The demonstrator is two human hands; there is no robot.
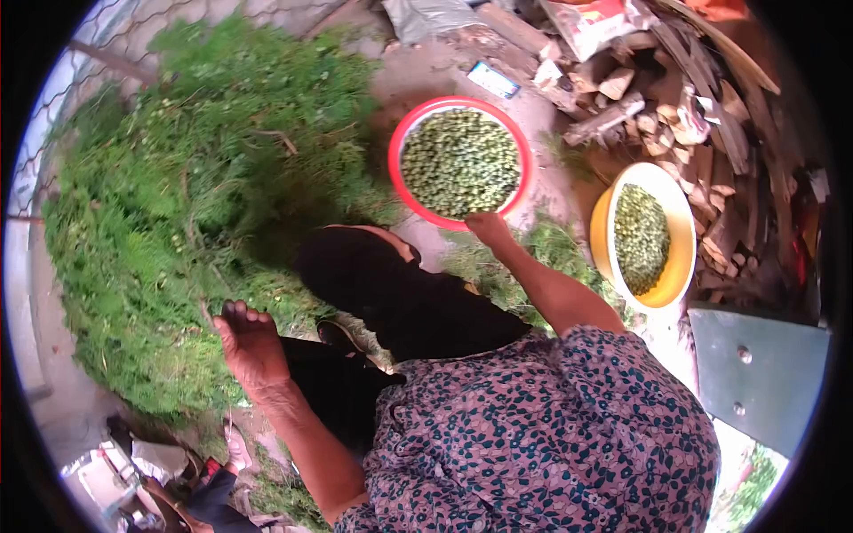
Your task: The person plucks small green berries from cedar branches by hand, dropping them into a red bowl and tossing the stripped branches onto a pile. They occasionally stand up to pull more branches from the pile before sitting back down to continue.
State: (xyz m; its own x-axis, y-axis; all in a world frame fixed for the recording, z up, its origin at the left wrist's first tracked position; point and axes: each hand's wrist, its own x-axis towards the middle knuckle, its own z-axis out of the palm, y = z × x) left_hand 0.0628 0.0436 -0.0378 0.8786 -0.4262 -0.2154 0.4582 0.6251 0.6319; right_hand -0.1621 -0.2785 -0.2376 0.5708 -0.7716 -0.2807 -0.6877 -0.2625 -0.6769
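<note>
My right hand is closed over the near rim of a red basin. Its fingers are bent down, and whatever they hold, if anything, is hidden. Small round green fruits fill much of this basin. Off to the left, my left hand is turned palm up, fingers slightly curled and dark at the tips. No object shows in its palm. It is beside a large heap of feathery green branches, close to a thin brown stem.
A yellow basin with more green fruits stands at the right, near stacked firewood. A phone lies beyond the red basin. Another person's foot shows at lower left. A green panel stands at right.
</note>
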